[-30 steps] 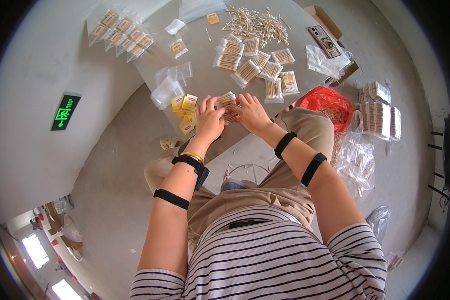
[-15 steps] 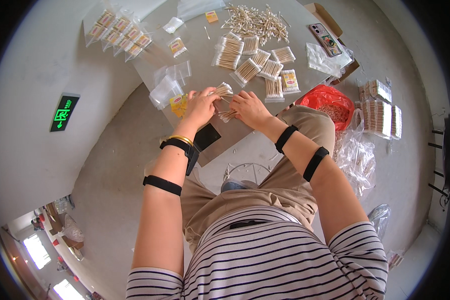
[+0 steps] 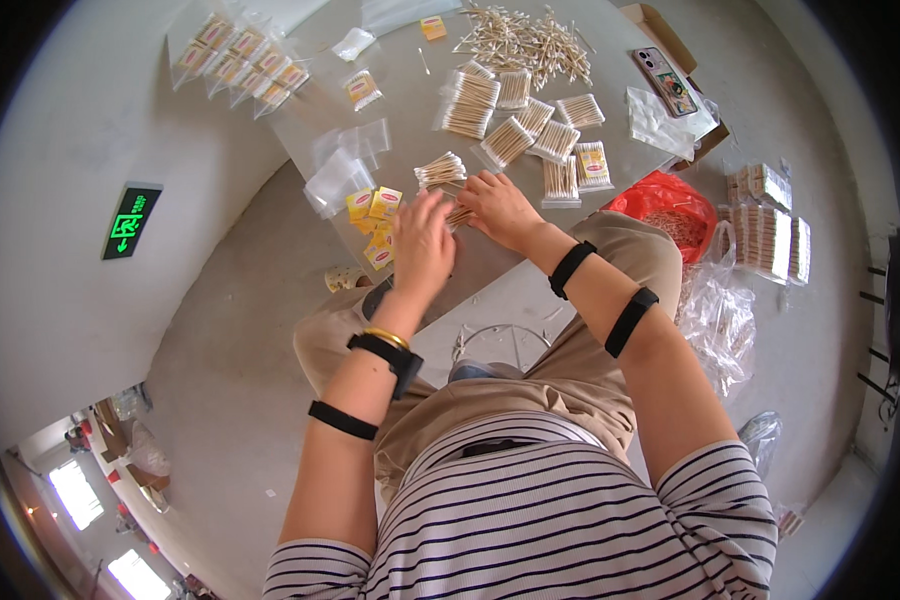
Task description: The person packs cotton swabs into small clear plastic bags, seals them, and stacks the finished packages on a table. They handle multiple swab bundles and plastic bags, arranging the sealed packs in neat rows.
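Observation:
My right hand (image 3: 505, 213) is at the table's near edge, its fingers curled against a small bunch of cotton swabs (image 3: 459, 214). My left hand (image 3: 425, 245) is just left of that bunch. Motion smears its fingers, so whether they grip any swabs is unclear. Just beyond both hands, a loose bundle of cotton swabs (image 3: 440, 170) lies on the table. Several yellow cards (image 3: 374, 208) lie by my left fingers, with clear plastic bags (image 3: 340, 175) behind them.
Several packed swab bags (image 3: 506, 141) and a heap of loose swabs (image 3: 535, 42) lie farther back on the table (image 3: 410, 110). A phone (image 3: 664, 80) is at the right edge. Below it on the right is a red bag (image 3: 660, 190) beside stacked packs (image 3: 765, 225).
The swab bundle that was in my left hand now lies on the table. My left hand has moved right and nearer to me, uncovering the yellow cards. My right hand stays by the smaller bunch.

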`<act>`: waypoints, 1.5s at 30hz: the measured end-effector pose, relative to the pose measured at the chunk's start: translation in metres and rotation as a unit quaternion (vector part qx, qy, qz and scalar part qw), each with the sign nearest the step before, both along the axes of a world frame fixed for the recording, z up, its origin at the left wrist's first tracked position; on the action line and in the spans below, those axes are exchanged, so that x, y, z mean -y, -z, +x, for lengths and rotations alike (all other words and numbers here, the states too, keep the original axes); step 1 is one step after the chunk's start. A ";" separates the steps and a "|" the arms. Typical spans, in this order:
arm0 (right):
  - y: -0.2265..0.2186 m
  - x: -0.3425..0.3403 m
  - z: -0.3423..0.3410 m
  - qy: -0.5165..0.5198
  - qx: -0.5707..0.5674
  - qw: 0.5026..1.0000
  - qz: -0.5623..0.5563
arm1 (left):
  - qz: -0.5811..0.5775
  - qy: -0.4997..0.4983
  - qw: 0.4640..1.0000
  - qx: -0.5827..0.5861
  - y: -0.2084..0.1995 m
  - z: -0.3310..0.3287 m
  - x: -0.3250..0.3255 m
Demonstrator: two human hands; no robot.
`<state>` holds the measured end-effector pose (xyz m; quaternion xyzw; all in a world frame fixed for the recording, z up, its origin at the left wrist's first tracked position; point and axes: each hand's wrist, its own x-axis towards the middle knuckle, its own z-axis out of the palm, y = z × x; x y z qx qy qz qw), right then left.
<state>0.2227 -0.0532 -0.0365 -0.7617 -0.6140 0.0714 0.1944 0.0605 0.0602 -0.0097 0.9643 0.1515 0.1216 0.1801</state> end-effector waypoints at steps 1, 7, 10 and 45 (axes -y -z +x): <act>0.000 0.001 0.001 0.002 -0.003 1.000 -0.002 | 0.011 0.007 0.999 -0.031 0.008 -0.008 0.013; -0.009 0.038 -0.001 0.062 -0.052 0.997 0.006 | 0.061 -0.015 0.996 -0.064 0.034 -0.007 0.052; -0.010 0.053 -0.003 0.104 -0.077 0.991 0.038 | 0.062 -0.020 0.994 -0.083 0.045 -0.001 0.052; -0.005 0.038 0.004 0.130 -0.138 0.978 0.092 | 0.061 -0.024 0.996 -0.058 0.047 -0.008 0.071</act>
